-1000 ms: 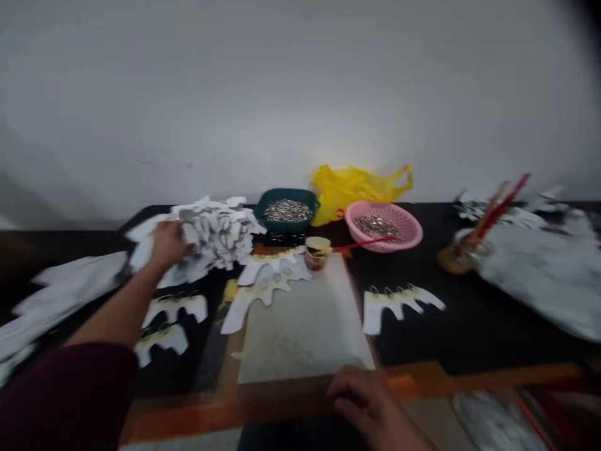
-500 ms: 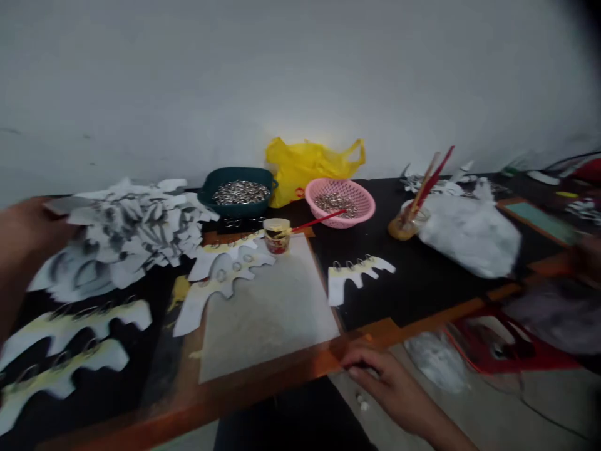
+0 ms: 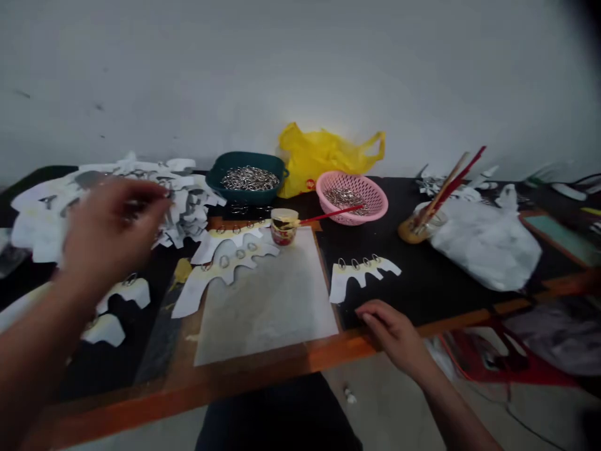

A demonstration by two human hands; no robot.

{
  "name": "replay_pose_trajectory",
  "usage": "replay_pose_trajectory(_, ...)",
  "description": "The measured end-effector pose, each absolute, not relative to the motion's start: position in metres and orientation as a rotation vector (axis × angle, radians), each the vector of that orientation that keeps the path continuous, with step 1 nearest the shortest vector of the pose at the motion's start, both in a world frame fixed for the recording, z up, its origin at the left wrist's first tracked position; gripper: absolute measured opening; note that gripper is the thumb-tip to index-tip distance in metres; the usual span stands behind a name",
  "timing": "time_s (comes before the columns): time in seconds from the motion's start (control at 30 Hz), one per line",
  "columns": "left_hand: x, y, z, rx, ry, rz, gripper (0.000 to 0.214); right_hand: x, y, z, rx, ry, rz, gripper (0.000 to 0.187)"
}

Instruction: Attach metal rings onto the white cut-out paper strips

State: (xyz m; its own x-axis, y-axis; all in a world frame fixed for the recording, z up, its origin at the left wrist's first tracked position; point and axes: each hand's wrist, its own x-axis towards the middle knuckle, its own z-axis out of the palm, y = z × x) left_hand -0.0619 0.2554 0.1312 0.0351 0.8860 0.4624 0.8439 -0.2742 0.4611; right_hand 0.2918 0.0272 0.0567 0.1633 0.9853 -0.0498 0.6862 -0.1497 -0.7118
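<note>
My left hand is over the pile of white cut paper pieces at the left. Its fingers are bent and blurred by motion, and I cannot see whether anything is in them. By the table's front edge, my right hand has its fingers curled together; whatever they may hold is hidden. Just beyond it lies a scalloped white strip with metal rings along its yellowish upper edge. Similar strips with rings overlap the left of a pale sheet. A small cup with a red stick stands at the sheet's far edge.
Metal rings fill a dark green basket and lie in a pink basket. Behind them is a yellow plastic bag. Farther right are a jar of sticks and a stuffed white bag. Wooden edging borders the table.
My left hand has moved right, from the pile's outer side to over its front. My right hand has risen slightly and moved closer to the strip at the right. The view has shifted a little.
</note>
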Motion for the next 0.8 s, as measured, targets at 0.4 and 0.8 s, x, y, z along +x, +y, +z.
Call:
replay_pose_trajectory(0.4,-0.097,0.086,0.023,2.043,1.984,0.950,0.022,0.264,0.025,-0.023,-1.559,-1.908,0.603,0.026)
replay_pose_trajectory(0.8,-0.292,0.131,0.029,1.316,2.748,0.485,0.032,0.017,0.111,0.054,-1.287,-2.179,0.986,0.027)
